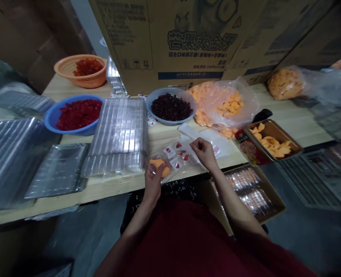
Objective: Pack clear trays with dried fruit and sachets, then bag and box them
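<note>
My left hand (pixel 152 184) grips the near left end of a clear plastic tray (pixel 170 177), its thumb over an orange gummy-like piece (pixel 166 171). Farther along the tray lie small clear packets (pixel 176 164) with red and dark bits. Above the tray's right part, my right hand (pixel 205 154) has its fingertips pinched together; what they hold, if anything, is too small to make out. White plastic bags or film (pixel 224 143) lie just beyond that hand.
Behind stand a blue bowl (pixel 49 120) of red pieces, a pale bowl (pixel 156 115) of dark pieces, and a bag (pixel 249 105) of orange pieces. Stacked clear trays (pixel 121 127) are left; an open tin (pixel 296 148) is right. A carton (pixel 277 200) of wrapped packs sits below.
</note>
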The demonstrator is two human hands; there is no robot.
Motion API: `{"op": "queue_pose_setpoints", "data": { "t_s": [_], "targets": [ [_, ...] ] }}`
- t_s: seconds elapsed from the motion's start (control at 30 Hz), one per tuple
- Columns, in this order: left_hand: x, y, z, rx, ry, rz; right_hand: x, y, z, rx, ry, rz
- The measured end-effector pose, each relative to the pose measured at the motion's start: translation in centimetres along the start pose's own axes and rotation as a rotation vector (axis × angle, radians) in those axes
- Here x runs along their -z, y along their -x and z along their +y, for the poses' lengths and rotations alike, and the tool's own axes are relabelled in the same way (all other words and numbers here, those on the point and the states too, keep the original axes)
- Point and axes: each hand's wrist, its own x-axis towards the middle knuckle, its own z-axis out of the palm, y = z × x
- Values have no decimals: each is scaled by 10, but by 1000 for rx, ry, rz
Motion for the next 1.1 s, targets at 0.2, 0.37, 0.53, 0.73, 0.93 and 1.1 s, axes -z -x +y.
{"op": "queue_pose_setpoints", "data": {
  "t_s": [0.2, 0.37, 0.53, 0.73, 0.93, 1.1],
  "targets": [
    [-5, 26, 24, -111, -57, 17, -10, 13, 5, -87, -73, 20],
    [8, 51, 55, -159, -62, 66, -23, 24, 9, -60, -2, 15],
    [19, 66, 73, -86, 17, 199, -11, 23, -20, 86, 113, 81],
    [18, 56, 88, -121, 82, 245, 85, -10, -49, 252, 230, 357],
    [8, 43, 96, -119, 118, 212, 186, -32, -71, 290, 191, 626],
    [2, 42, 97, -116, 96, 226, 207, -27, -120, 518, 695, 965]
  ]
}}
